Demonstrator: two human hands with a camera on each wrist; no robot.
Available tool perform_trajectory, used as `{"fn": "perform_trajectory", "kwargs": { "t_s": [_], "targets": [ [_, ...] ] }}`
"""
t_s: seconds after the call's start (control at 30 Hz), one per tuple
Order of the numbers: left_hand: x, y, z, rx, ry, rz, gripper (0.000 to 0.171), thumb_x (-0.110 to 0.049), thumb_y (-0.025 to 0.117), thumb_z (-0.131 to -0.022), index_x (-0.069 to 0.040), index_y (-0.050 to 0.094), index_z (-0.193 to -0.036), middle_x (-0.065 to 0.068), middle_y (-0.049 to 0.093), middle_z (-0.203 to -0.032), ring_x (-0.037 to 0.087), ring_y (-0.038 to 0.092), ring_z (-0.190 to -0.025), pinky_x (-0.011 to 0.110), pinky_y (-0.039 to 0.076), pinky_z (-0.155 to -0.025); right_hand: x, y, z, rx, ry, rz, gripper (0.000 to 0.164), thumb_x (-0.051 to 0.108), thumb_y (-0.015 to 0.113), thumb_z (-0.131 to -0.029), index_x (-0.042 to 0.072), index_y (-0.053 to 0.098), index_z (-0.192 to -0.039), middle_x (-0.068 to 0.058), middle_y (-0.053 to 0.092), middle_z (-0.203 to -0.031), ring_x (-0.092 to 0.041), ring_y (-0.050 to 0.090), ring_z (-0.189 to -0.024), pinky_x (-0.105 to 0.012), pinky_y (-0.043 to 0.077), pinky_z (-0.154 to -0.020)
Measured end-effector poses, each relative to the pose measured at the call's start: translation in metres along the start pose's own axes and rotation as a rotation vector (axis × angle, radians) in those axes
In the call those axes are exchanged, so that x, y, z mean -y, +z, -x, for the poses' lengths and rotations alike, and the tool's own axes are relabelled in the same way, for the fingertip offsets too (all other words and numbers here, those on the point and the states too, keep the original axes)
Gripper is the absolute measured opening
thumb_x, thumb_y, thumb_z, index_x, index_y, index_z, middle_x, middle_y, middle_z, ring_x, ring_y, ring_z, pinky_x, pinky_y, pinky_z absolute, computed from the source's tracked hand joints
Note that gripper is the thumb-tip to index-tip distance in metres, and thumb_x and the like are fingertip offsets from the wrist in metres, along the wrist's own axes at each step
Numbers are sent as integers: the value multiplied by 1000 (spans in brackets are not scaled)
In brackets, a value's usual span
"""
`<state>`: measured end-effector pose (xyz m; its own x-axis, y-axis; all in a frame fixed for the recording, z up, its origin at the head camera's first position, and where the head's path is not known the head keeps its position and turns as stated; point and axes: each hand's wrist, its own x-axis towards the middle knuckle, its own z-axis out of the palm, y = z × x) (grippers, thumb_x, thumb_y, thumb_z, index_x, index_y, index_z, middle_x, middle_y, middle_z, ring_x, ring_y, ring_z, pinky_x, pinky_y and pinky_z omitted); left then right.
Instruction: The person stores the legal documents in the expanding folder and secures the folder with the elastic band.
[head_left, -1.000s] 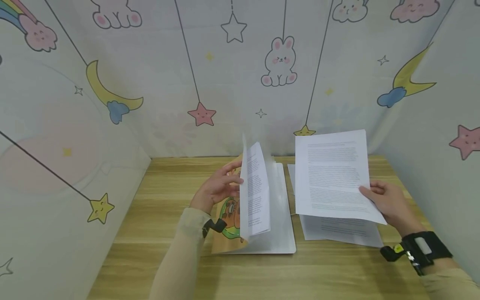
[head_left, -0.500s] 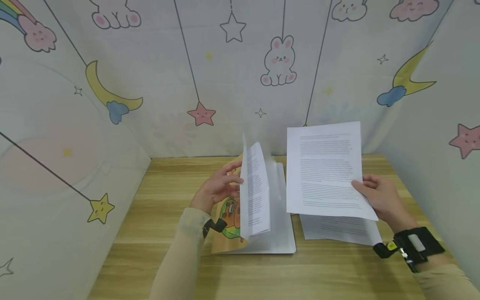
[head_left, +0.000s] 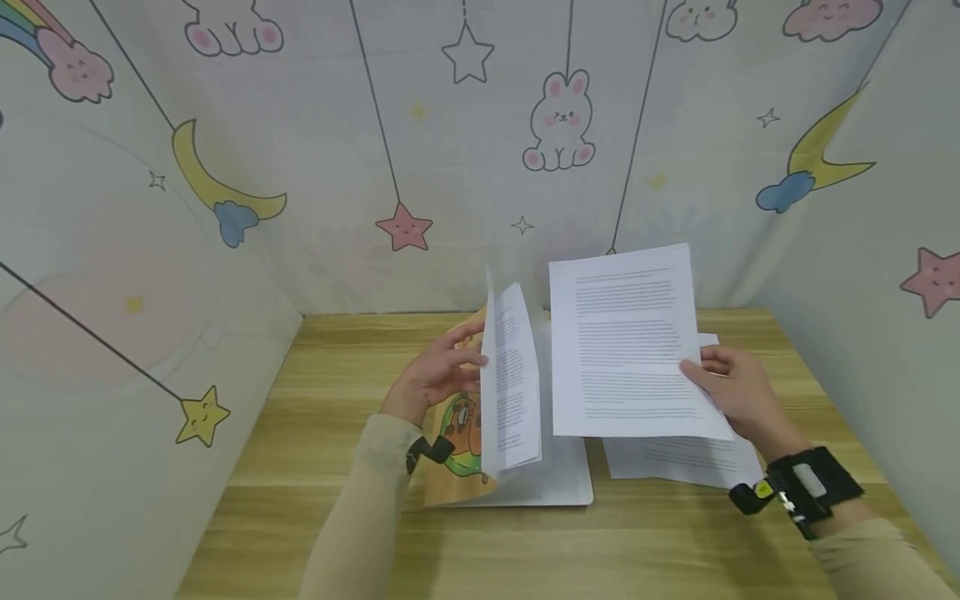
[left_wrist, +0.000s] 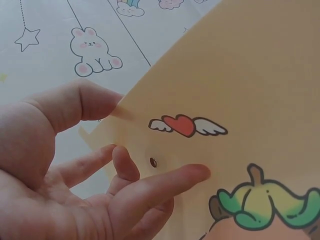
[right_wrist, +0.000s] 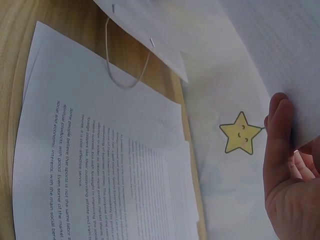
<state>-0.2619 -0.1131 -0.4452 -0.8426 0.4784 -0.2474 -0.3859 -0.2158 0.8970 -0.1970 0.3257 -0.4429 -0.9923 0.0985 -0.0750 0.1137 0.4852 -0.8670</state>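
In the head view my left hand (head_left: 435, 379) holds the raised front cover of a folder (head_left: 532, 496), fingertips at the cover's edge. The left wrist view shows that orange cover (left_wrist: 240, 80) with a winged heart and a cartoon fruit. Against its inner side stand printed pages (head_left: 517, 383). My right hand (head_left: 738, 396) pinches the right edge of printed paper (head_left: 630, 350), thumb on the printed face and fingers behind. The paper is held upright, overlapping the folder's right side in the head view. In the right wrist view the paper's back (right_wrist: 280, 50) rises above the fingers.
More printed sheets (head_left: 686, 462) lie on the wooden table (head_left: 525, 550) right of the folder, partly behind the held paper. A thin cord loop (right_wrist: 106, 55) extends over them in the right wrist view. Fabric walls (head_left: 465, 167) with cartoon prints enclose the table.
My right hand has moved left with the paper, bringing it from beside the folder to overlapping its right side. My left hand and the raised cover stay put.
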Motion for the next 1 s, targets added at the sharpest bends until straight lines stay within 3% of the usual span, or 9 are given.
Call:
{"fn": "perform_trajectory", "kwargs": {
  "t_s": [0.5, 1.0],
  "targets": [
    [-1, 0, 0, -6, -3, 12, 71, 8, 60, -96, -22, 44, -159, 24, 45, -152, 38, 64, -103, 41, 62, -76, 3, 6, 3, 18, -3, -16, 46, 27, 66, -105, -9, 57, -132, -19, 71, -109, -15, 73, -79, -33, 62, -65],
    [-2, 0, 1, -11, -2, 22, 70, 8, 60, -96, -23, 47, -157, 24, 44, -153, 35, 67, -97, 39, 62, -72, 1, 8, 1, 57, -5, 12, 46, 30, 67, -104, -8, 60, -129, -21, 74, -109, -20, 74, -78, -34, 62, -65]
  ]
}}
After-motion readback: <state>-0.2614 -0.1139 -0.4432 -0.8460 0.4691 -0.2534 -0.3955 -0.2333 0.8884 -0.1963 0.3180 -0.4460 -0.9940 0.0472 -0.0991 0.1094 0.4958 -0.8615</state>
